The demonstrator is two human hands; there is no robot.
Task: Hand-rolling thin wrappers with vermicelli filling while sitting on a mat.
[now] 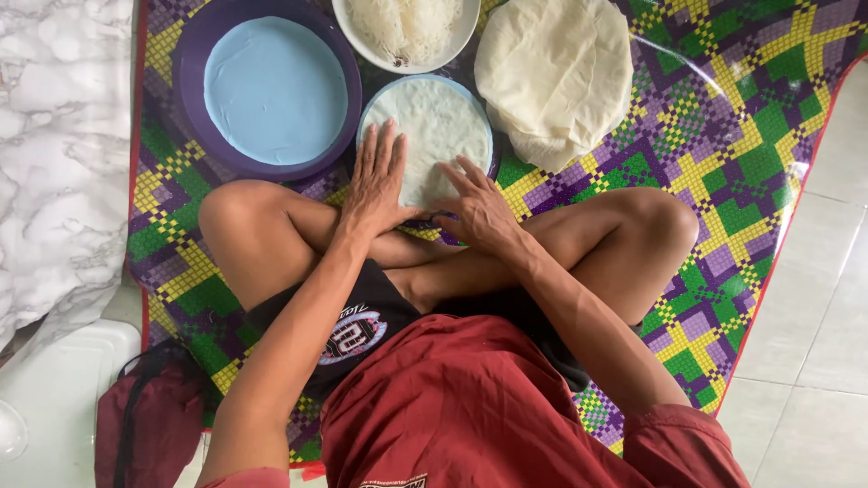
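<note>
Both hands flat on a thin pale wrapper sheet, just beyond the crossed legs

The left hand (378,185) and right hand (479,210) lie open-palmed, grip closed on nothing, pressing the round sheet (438,126) on its blue-rimmed plate (489,136); it looks light, limp and easily torn, best lifted by its edge; beyond, a purple basin (194,72), a noodle bowl (407,32) and a stack of dry sheets (553,72) sit on the woven mat (723,181).

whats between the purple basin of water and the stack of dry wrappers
In the head view, the round plate with a wet wrapper lies between the purple basin and the stack of wrappers; both hands press it.
</note>
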